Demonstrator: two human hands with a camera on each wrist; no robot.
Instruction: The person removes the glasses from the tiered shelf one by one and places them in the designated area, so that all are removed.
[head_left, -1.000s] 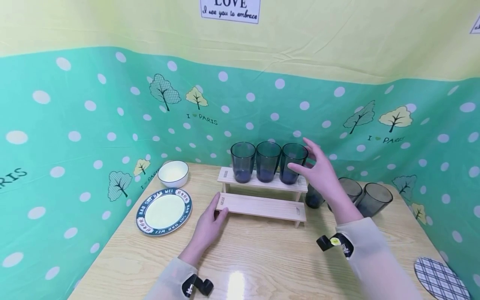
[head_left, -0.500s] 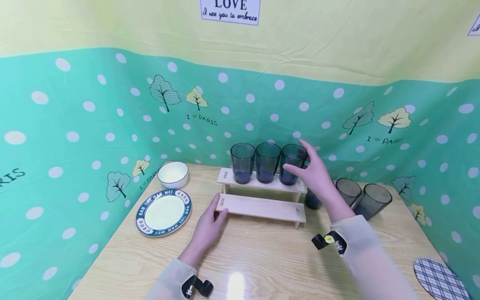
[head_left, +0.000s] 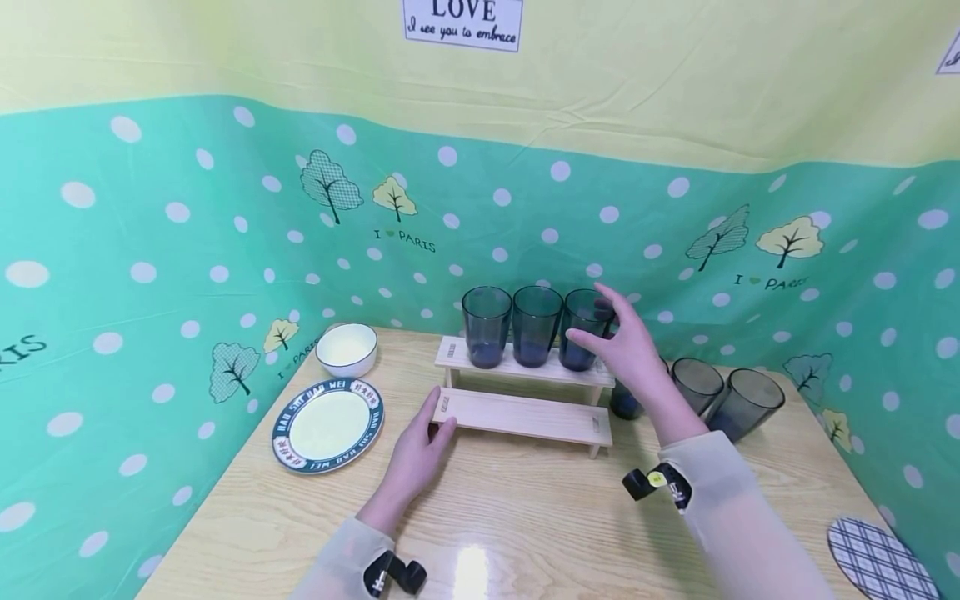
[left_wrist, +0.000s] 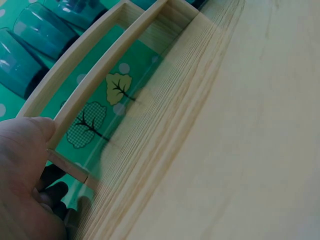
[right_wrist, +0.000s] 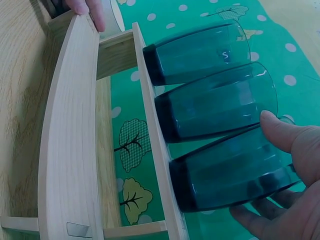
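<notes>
Those glasses (head_left: 536, 327) look dark bluish, the shelf (head_left: 525, 416) pale, the plate (head_left: 328, 425) teal-rimmed white, the cloth (head_left: 528, 179) yellow above white-dotted green.

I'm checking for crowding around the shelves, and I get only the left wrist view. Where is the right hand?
Observer: The right hand is curled around the rightmost glass on the upper shelf.
Operator: What is on the table to the left, outside my picture?
Observer: A white bowl, with a dark-rimmed plate in front of it.
Operator: And to the right of the shelves?
Observer: Additional glasses, some partly hidden by the right arm in the head view.
</notes>
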